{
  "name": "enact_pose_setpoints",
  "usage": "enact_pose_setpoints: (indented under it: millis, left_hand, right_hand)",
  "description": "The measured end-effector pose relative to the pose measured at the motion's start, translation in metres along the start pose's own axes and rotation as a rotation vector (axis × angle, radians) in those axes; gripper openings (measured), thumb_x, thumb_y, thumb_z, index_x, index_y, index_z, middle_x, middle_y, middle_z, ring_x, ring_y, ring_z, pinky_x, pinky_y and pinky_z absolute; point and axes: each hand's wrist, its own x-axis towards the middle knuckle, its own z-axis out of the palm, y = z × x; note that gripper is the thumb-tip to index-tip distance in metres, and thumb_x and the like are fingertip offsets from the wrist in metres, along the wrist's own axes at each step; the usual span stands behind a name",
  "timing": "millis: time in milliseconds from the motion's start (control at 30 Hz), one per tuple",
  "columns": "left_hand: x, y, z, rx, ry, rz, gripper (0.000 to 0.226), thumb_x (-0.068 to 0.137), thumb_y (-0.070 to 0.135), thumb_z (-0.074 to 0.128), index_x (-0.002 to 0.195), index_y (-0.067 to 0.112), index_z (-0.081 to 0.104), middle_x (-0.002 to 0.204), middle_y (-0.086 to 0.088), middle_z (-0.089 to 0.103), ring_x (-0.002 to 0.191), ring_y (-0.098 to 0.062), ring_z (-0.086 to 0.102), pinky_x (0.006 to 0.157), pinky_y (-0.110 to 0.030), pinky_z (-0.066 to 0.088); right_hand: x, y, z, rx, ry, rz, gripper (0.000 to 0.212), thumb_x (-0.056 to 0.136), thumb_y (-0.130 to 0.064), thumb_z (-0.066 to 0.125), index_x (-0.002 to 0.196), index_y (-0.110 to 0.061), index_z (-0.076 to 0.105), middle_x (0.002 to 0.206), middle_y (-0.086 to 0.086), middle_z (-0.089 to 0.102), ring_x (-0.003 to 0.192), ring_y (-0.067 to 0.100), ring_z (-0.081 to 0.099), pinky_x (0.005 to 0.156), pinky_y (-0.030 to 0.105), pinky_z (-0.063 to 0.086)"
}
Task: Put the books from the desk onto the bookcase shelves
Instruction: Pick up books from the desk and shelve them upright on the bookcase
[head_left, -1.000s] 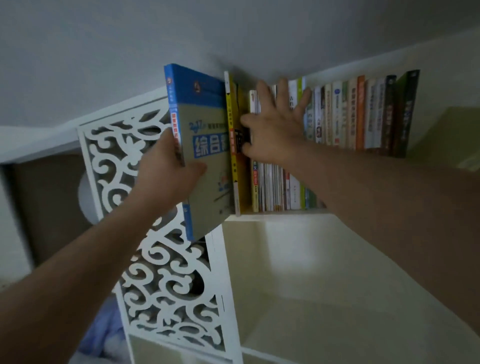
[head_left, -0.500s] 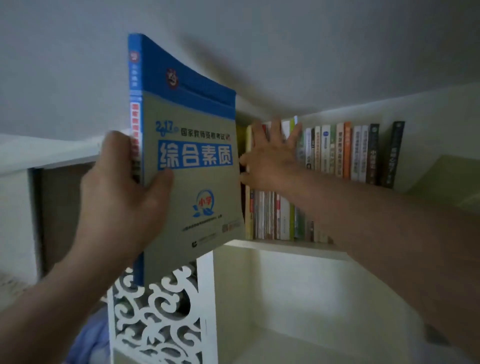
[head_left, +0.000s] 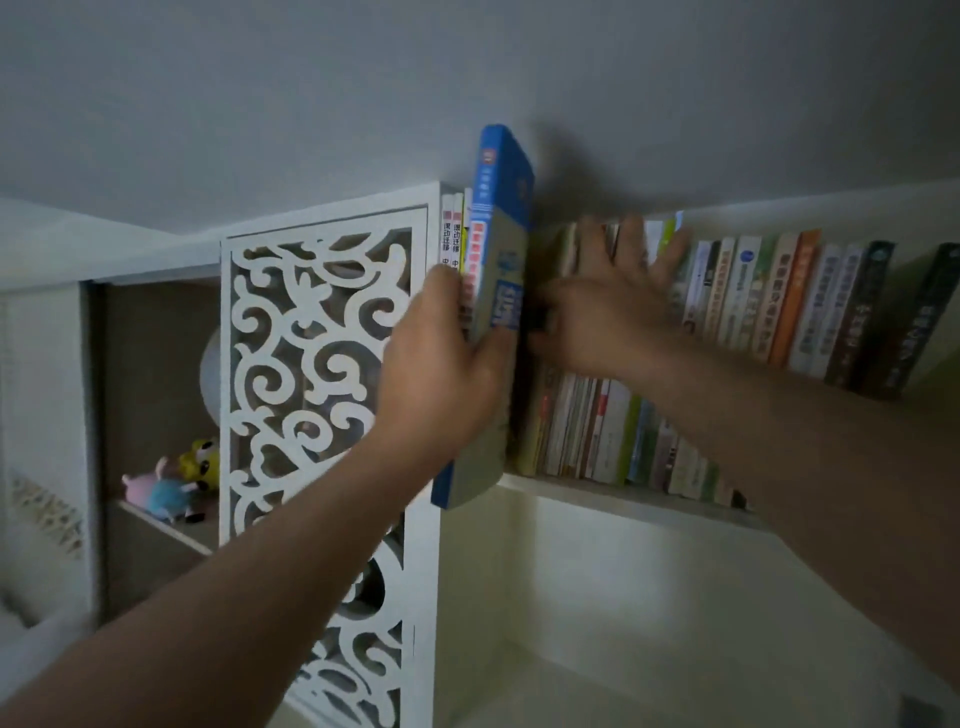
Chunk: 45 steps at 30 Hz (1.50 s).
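While one white bookcase (head_left: 597, 499) fills the view, its upper shelf (head_left: 623, 493) carries a long row of upright books (head_left: 753, 306), too many and too blurred to count surely. One carved white side panel (head_left: 311, 395) with scroll cut-outs stands at the left end of that shelf. Two arms reach up. One blue-and-grey book (head_left: 501, 249) stands nearly upright at the shelf's left end, its lower corner hanging past the shelf edge and its top rising above the bookcase. Two or three thin spines (head_left: 451, 234) show just left of it. The left hand (head_left: 441, 384) grasps this book, thumb on its cover. The right hand (head_left: 608, 312) lies flat with fingers spread, pressing against the row. Two small plush toys (head_left: 176, 483) sit on a lower shelf behind the panel.
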Motion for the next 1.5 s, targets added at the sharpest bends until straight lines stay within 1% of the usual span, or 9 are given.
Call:
enact_pose_setpoints:
  millis: [167, 367, 633, 767, 867, 967, 1100, 1267, 1500]
  left_hand:
    - [0.01, -0.006, 0.026, -0.024, 0.07, 0.11, 0.027, 0.097, 0.024, 0.063, 0.114, 0.015, 0.045, 0.117, -0.005, 0.059, 0.1, -0.025, 0.061, 0.074, -0.047, 0.06]
    - [0.015, -0.025, 0.024, 0.041, 0.182, 0.302, 0.022, 0.095, 0.018, 0.061, 0.108, 0.004, 0.049, 0.109, -0.004, 0.048, 0.091, -0.009, 0.042, 0.065, -0.014, 0.037]
    - [0.021, -0.055, 0.078, -0.396, 0.167, -0.067, 0.036, 0.092, 0.015, 0.063, 0.117, 0.024, 0.039, 0.122, -0.004, 0.063, 0.107, -0.016, 0.067, 0.084, -0.048, 0.062]
    - [0.031, -0.045, 0.082, -0.181, 0.031, 0.145, 0.073, 0.102, 0.012, 0.057, 0.163, 0.014, 0.017, 0.155, -0.002, 0.046, 0.13, -0.007, 0.052, 0.109, -0.025, 0.047]
    - [0.035, -0.056, 0.075, 0.039, -0.003, 0.322, 0.07, 0.108, 0.022, 0.047, 0.166, 0.004, 0.011, 0.155, -0.018, 0.049, 0.129, -0.023, 0.057, 0.107, -0.038, 0.048]
    - [0.031, -0.081, 0.068, 0.289, 0.049, 0.461, 0.074, 0.107, 0.039, 0.036, 0.165, 0.001, 0.01, 0.167, -0.015, 0.034, 0.155, -0.027, 0.034, 0.127, -0.05, 0.024]
    - [0.032, -0.099, 0.076, 0.385, 0.101, 0.279, 0.081, 0.102, 0.056, 0.025, 0.168, 0.011, 0.008, 0.176, -0.007, 0.006, 0.162, -0.032, -0.005, 0.129, -0.058, 0.005]
    - [0.043, -0.103, 0.101, 0.454, 0.086, 0.223, 0.077, 0.105, 0.059, 0.011, 0.168, 0.015, 0.006, 0.176, -0.006, -0.003, 0.161, -0.035, -0.011, 0.127, -0.065, 0.005]
    - [0.036, -0.116, 0.091, 0.223, -0.052, 0.422, 0.085, 0.103, 0.061, 0.026, 0.167, 0.011, 0.005, 0.176, -0.005, -0.003, 0.161, -0.032, -0.015, 0.129, -0.061, 0.006]
  right_hand:
    - [-0.004, 0.0, 0.002, 0.038, 0.12, 0.01, 0.06, 0.07, -0.073, 0.051, 0.124, -0.049, 0.064, 0.159, 0.011, 0.024, 0.152, 0.049, 0.009, 0.113, 0.082, -0.007]
    - [-0.001, 0.001, 0.01, 0.032, 0.168, 0.002, 0.052, 0.066, -0.068, 0.049, 0.107, -0.043, 0.071, 0.157, 0.01, 0.028, 0.151, 0.048, 0.016, 0.113, 0.082, -0.003]
    - [-0.001, -0.004, 0.014, -0.001, 0.186, 0.004, 0.04, 0.072, -0.063, 0.058, 0.101, -0.04, 0.072, 0.16, 0.007, 0.028, 0.15, 0.045, 0.017, 0.115, 0.08, -0.002]
    - [0.001, -0.007, 0.015, -0.043, 0.196, -0.011, 0.062, 0.08, -0.065, 0.047, 0.135, -0.038, 0.053, 0.159, 0.008, 0.031, 0.149, 0.046, 0.022, 0.113, 0.083, 0.009]
    - [0.006, -0.011, 0.017, -0.075, 0.218, -0.005, 0.068, 0.094, -0.069, 0.034, 0.152, -0.032, 0.035, 0.163, 0.003, 0.029, 0.15, 0.043, 0.023, 0.112, 0.082, 0.013]
    - [0.009, -0.015, 0.02, -0.079, 0.203, -0.004, 0.078, 0.099, -0.074, 0.015, 0.165, -0.033, 0.012, 0.169, 0.001, 0.021, 0.154, 0.044, 0.016, 0.115, 0.081, 0.01]
    - [0.016, -0.026, 0.026, -0.095, 0.207, -0.032, 0.072, 0.103, -0.067, 0.017, 0.167, -0.037, 0.005, 0.174, 0.001, 0.013, 0.156, 0.045, 0.013, 0.115, 0.081, 0.01]
    - [0.025, -0.025, 0.034, -0.101, 0.24, 0.019, 0.067, 0.105, -0.054, 0.022, 0.167, -0.032, 0.009, 0.175, 0.003, 0.014, 0.154, 0.046, 0.019, 0.115, 0.081, 0.011]
    - [0.028, -0.038, 0.033, -0.164, 0.141, 0.032, 0.082, 0.1, -0.073, -0.001, 0.167, -0.027, -0.007, 0.176, -0.001, 0.0, 0.157, 0.045, 0.007, 0.115, 0.082, 0.011]
